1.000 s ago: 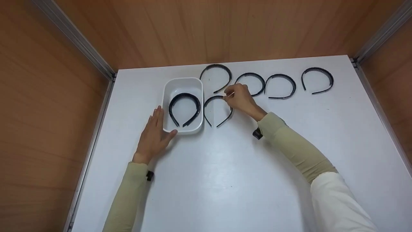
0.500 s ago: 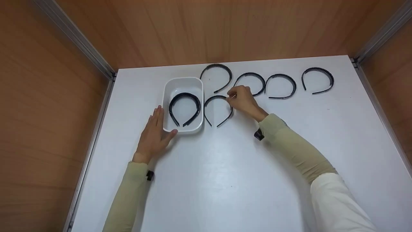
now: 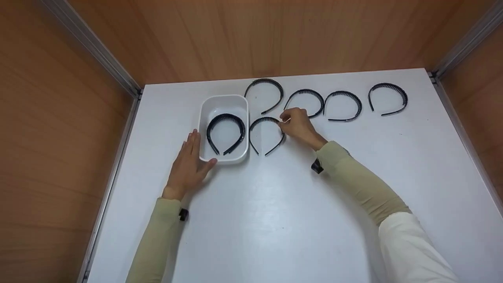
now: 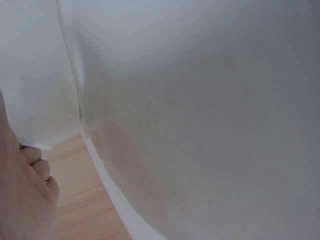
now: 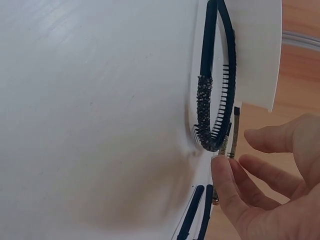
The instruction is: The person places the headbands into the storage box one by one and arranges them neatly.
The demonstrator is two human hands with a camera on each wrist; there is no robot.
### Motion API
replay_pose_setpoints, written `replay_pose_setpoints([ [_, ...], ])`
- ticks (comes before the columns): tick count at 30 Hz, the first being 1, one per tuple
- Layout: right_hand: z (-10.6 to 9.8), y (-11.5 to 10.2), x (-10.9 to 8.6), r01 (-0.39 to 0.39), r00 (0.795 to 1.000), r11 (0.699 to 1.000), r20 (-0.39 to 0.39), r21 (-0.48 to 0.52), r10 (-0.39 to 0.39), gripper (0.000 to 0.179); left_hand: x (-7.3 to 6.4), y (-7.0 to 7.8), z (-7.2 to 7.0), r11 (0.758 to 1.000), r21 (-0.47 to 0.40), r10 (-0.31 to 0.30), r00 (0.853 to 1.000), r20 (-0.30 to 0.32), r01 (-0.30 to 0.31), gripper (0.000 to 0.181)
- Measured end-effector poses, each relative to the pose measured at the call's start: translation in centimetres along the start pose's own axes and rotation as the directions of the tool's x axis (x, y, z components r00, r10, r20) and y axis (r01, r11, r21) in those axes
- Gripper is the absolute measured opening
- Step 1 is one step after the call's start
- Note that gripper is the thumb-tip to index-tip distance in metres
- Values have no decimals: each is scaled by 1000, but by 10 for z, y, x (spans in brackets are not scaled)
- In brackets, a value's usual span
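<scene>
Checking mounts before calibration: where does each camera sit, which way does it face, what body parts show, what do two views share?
Head: worn on the head, facing forward and down at the white table, white tub and black toothed headbands; left hand, right hand, sleeved forearms show.
Left wrist: on that wrist, facing the tub's side and wood paneling; left hand shows partly.
Right wrist: on that wrist, facing headbands and tub; right hand shows partly.
Shared: head and right wrist: tub, headbands, right hand.

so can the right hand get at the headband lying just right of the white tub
Likely yes: the right hand is at the upper right side of that headband, and nothing else seems to lie over it; the white tub stands close on its left.
</scene>
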State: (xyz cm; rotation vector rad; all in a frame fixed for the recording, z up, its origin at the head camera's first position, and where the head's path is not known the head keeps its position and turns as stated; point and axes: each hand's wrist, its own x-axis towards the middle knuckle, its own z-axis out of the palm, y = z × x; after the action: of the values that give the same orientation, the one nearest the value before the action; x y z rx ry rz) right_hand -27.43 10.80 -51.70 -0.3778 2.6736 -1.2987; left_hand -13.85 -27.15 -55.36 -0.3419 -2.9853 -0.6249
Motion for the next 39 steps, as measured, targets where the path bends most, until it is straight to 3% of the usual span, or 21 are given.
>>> replay_pose_setpoints([
  [20,10,15,-2,-22,1000,1000,1,-4,22,28,0,-2,4,1000,0,30,999,-35,-30,101],
  [32,14,19,-1,-14,1000,1000,-21,-2,14,24,0,-2,4,1000,4,7,1000,-20,-7,101],
  [39,10,17,-2,-62,998,998,-12,26,62,26,0,-1,2,1000,1,12,1000,-22,-12,101],
])
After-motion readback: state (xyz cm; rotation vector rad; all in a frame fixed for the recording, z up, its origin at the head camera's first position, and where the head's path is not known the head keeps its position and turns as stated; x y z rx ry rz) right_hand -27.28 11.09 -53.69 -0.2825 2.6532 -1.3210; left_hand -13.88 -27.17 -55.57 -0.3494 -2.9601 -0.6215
